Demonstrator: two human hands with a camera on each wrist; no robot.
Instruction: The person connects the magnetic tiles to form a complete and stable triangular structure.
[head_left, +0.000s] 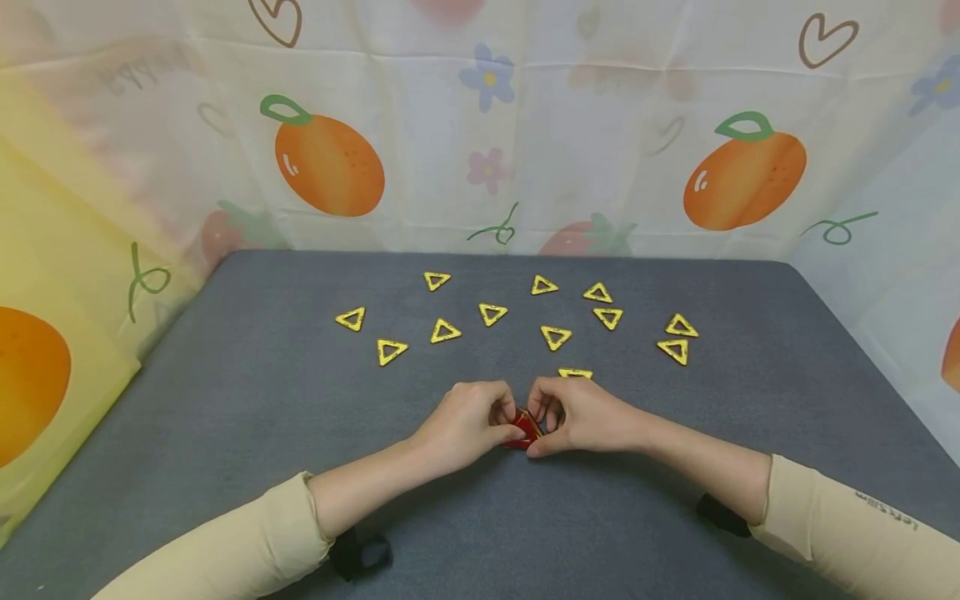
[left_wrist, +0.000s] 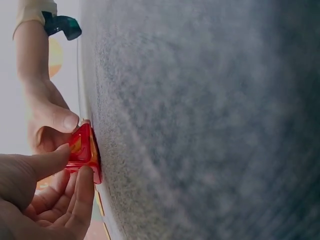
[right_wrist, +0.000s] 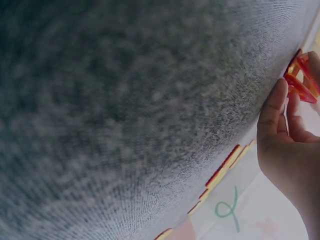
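Note:
Near the middle of the table, both hands meet at small red triangular frame pieces [head_left: 528, 425] that stand tilted against each other. My left hand [head_left: 468, 425] pinches the left side between thumb and fingers. From the other side my right hand [head_left: 585, 417] grips them, thumb low at the front and fingers curled behind. The left wrist view shows the red pieces [left_wrist: 86, 142] up close, low over the tabletop, with the left thumb and a fingertip on them. In the right wrist view the red pieces [right_wrist: 302, 82] form an angled shape with open gaps, partly covered by fingers.
Several flat yellow triangle frames [head_left: 391, 352] lie scattered across the far half of the dark grey table [head_left: 247, 400]. One yellow triangle [head_left: 575, 373] lies just behind the right hand, partly hidden. A patterned fruit-print cloth [head_left: 585, 183] hangs behind the table.

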